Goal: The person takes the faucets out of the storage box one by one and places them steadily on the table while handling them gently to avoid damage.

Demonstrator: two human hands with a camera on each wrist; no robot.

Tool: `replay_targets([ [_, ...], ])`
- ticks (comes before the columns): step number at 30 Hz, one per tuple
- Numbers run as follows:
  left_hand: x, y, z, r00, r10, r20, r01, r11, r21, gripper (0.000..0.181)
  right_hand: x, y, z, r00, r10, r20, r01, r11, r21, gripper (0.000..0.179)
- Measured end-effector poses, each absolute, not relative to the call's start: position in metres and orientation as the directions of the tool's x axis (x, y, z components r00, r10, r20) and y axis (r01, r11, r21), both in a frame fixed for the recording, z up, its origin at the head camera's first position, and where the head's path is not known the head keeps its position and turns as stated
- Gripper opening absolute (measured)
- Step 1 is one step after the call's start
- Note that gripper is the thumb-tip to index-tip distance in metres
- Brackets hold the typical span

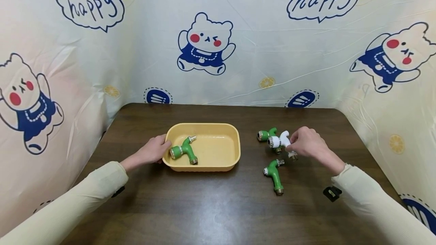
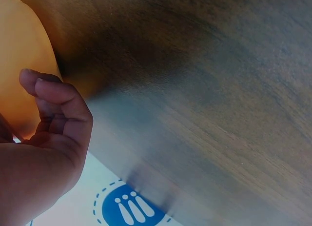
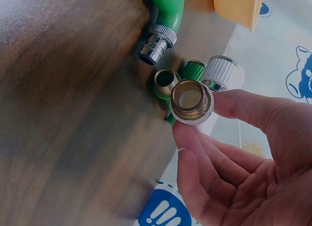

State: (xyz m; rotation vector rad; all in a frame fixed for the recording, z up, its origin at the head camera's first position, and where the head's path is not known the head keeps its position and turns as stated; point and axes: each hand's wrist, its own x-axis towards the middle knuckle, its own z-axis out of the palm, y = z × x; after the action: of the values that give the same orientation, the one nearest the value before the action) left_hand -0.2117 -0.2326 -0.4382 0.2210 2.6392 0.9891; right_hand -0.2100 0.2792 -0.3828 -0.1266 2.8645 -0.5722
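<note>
My left hand [image 1: 153,149] grips the left end of a yellow plastic basin [image 1: 218,152], fingers curled at its rim. Inside the basin lies a green faucet [image 1: 185,150] with a metal spout tip. To the right, my right hand [image 1: 308,143] pinches a white faucet [image 1: 283,139] between thumb and fingers. Its threaded brass end [image 3: 191,100] faces the camera in the right wrist view. Just behind it is another green faucet [image 1: 263,135], partly hidden by the white one. A green faucet without a large knob [image 1: 274,175] lies closer to me on the table.
The dark wooden table [image 1: 218,207] has rounded far corners. A printed curtain [image 1: 252,56] with bears and lettering hangs behind it and along both sides. A small black device [image 1: 332,193] sits by the right sleeve.
</note>
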Motion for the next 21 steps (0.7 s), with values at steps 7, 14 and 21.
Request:
replay_targets([
  [7,-0.212,-0.233,-0.438,-0.941,0.252,-0.225,0.040,0.746,0.664,0.032,-0.211,0.285,-0.383,-0.971,-0.119,-0.208,-0.029,0.920,-0.391,0.016],
  [14,-0.211,-0.232,-0.437,-0.939,0.255,-0.233,0.040,0.751,0.659,0.033,-0.210,0.291,-0.386,-0.973,-0.108,-0.206,-0.021,0.922,-0.386,0.017],
  [21,-0.212,-0.232,-0.438,-0.940,0.252,-0.231,0.040,0.752,0.658,0.034,-0.210,0.295,-0.385,-0.973,-0.106,-0.203,-0.020,0.922,-0.387,0.017],
])
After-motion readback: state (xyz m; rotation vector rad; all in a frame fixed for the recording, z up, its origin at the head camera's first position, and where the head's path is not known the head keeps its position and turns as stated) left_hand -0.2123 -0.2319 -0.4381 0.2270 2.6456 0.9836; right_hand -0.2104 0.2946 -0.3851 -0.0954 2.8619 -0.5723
